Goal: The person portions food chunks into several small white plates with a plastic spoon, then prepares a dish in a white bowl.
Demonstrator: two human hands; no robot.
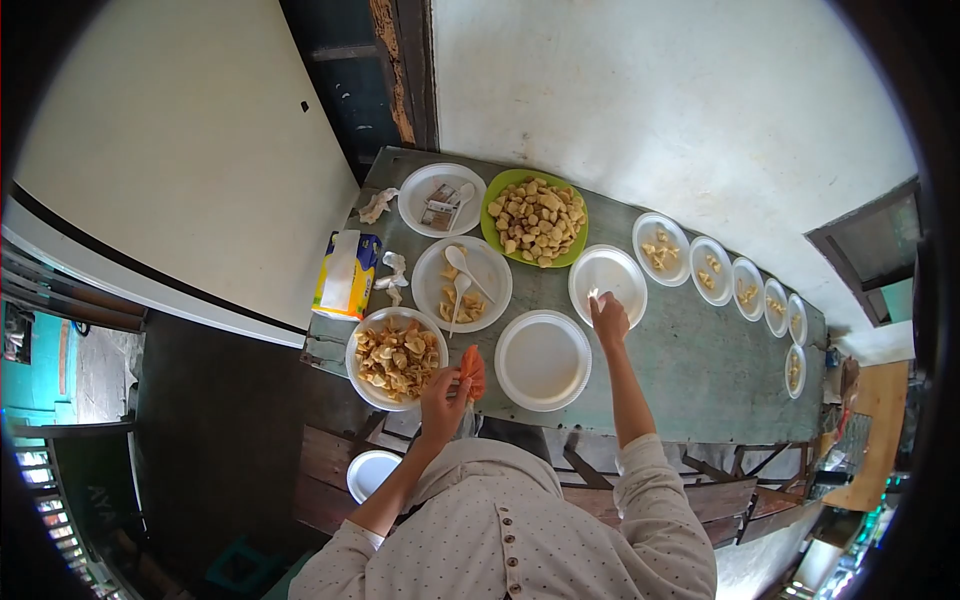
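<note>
My left hand (443, 405) is closed round a crumpled orange piece (473, 372), perhaps plastic or cloth, just right of a bowl (352, 372) of folded, fried-looking golden snacks (397, 358). Over the near part of a white plate (608, 262), my right hand (611, 320) has its fingers pinched together. Something small and white (594, 293) shows at those fingertips, too small to name. Between my hands, close to the table's front edge, lies a bare white plate (543, 360). Two white spoons (459, 290) rest in another plate (505, 300) with a few snack pieces.
A green plate (490, 228) of pale round chunks stands at the back. Several small plates (641, 240) with snack pieces line the right side. At left are a tissue box (347, 275), crumpled tissues (392, 268) and a plate (412, 182) holding cards and a spoon.
</note>
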